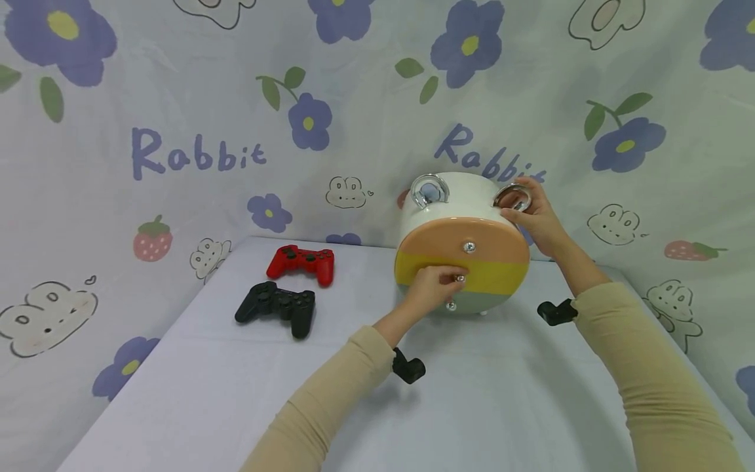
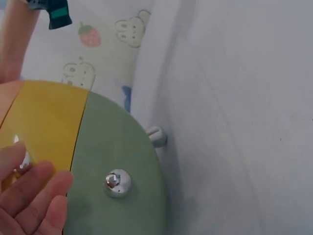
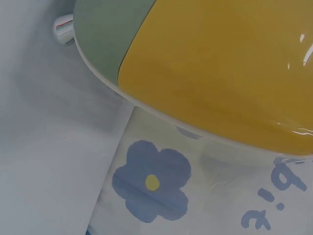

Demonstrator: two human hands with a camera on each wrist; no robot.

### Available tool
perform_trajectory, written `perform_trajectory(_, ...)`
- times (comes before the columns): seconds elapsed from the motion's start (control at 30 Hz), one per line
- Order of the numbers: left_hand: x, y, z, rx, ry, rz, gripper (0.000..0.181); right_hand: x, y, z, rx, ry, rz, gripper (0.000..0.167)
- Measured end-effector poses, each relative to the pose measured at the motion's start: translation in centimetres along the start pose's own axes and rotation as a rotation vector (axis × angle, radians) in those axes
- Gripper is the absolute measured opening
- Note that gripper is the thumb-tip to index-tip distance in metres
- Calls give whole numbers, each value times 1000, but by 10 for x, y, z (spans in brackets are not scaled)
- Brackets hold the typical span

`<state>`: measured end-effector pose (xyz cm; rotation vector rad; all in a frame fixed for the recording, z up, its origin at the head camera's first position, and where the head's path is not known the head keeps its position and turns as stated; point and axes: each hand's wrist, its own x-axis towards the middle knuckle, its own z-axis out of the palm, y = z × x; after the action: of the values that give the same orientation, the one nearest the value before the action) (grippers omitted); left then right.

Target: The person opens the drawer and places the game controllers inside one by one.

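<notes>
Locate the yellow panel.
In the head view, right of centre, the yellow panel sits between the orange panel above and the green panel below; the left hand pinches its knob.

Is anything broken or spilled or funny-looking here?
No, nothing really stands out. I see no spills or cracks. The striped box has all three front knobs, and the red controller and black controller look whole, lying on the white table.

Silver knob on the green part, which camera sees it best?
The left wrist view: the knob looks big and unblocked there. The head view shows it small, below the left hand; the right wrist view misses it.
</notes>
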<state>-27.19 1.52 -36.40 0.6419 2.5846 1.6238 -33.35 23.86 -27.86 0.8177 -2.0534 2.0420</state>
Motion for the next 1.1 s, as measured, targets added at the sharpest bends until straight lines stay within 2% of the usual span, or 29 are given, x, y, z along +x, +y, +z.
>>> perform_trajectory(0.2, 2, 0, 2, -20, 24, -13, 23, 0, 0, -1, 22, -6, 0, 54)
perform_trajectory(0.5, 0, 0, 3, -39, 19, -11, 22, -1, 0, 0, 24, -13, -13, 53)
perform_trajectory(1.1, -12, -1, 3, -60, 8, 0, 21, -1, -1, 0, -3, -2, -3, 50)
